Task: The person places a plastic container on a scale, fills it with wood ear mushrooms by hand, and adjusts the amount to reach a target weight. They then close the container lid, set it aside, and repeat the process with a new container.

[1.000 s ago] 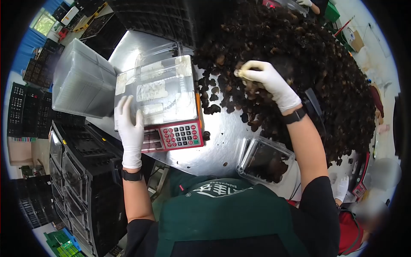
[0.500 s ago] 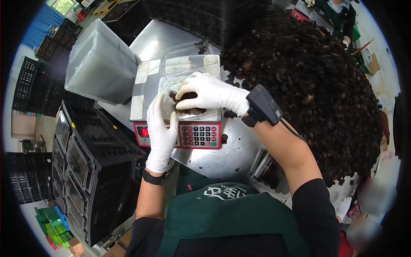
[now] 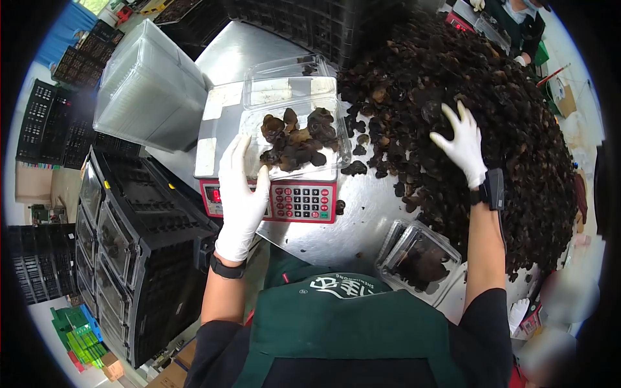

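A clear plastic box (image 3: 252, 139) lies with its lid folded back on the digital scale (image 3: 204, 132), and brown-black wood ear mushrooms (image 3: 294, 145) sit loosely inside it. My left hand (image 3: 241, 200), in a white glove, rests at the near left edge of that box with its thumb and fingers apart, holding nothing. Over a large heap of wood ear mushrooms (image 3: 517, 168) on the right, my gloved right hand (image 3: 464, 143) has its fingers spread and nothing in them.
A tall stack of clear plastic boxes (image 3: 145, 90) stands left of the scale. Filled clear boxes (image 3: 424, 258) sit at the metal table's (image 3: 349, 213) near edge. Black crates (image 3: 162, 278) are stacked lower left. At the far right another person (image 3: 521, 22) works beside a second scale (image 3: 458, 23).
My right hand has left the box and moved right to the heap, its fingers now spread. The mushrooms in the box are uncovered. My left hand has stayed nearly still.
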Action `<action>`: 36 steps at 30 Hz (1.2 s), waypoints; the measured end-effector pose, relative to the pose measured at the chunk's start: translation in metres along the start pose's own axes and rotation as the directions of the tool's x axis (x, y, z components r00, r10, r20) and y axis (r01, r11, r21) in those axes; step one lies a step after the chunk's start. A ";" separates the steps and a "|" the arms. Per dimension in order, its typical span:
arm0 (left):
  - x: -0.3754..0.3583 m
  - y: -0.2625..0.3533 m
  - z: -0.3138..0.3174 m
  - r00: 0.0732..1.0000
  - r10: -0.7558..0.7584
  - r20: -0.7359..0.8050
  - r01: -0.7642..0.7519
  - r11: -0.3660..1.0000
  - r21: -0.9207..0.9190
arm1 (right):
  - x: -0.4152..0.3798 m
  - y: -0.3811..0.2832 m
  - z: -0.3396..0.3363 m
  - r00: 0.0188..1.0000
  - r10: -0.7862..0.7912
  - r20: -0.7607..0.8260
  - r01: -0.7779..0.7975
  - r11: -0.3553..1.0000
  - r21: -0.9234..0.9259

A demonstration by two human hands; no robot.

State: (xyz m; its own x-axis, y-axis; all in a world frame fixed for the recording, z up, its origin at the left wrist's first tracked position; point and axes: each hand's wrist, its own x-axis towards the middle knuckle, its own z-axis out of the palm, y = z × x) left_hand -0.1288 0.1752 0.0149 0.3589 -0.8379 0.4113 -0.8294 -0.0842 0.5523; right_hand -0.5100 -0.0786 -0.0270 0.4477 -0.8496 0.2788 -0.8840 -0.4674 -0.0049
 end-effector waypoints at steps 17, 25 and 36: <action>0.002 0.007 0.007 0.994 0.048 0.102 -0.056 0.996 0.069 | -0.022 -0.038 0.015 0.973 -0.062 0.221 -0.003 0.960 0.280; -0.001 0.006 0.008 0.995 0.041 0.096 -0.049 0.996 0.078 | -0.022 0.005 0.022 0.928 0.168 0.333 -0.373 0.474 0.798; 0.001 0.004 0.006 0.995 0.078 0.063 -0.081 0.995 0.055 | 0.007 -0.049 -0.046 0.769 -0.001 0.639 -0.597 -0.354 0.719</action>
State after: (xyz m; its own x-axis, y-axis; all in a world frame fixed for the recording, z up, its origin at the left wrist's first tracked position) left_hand -0.1347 0.1705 0.0133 0.2656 -0.8743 0.4063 -0.8781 -0.0454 0.4763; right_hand -0.4696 -0.0507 0.0197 0.4309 -0.8094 -0.3990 0.1426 0.4976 -0.8556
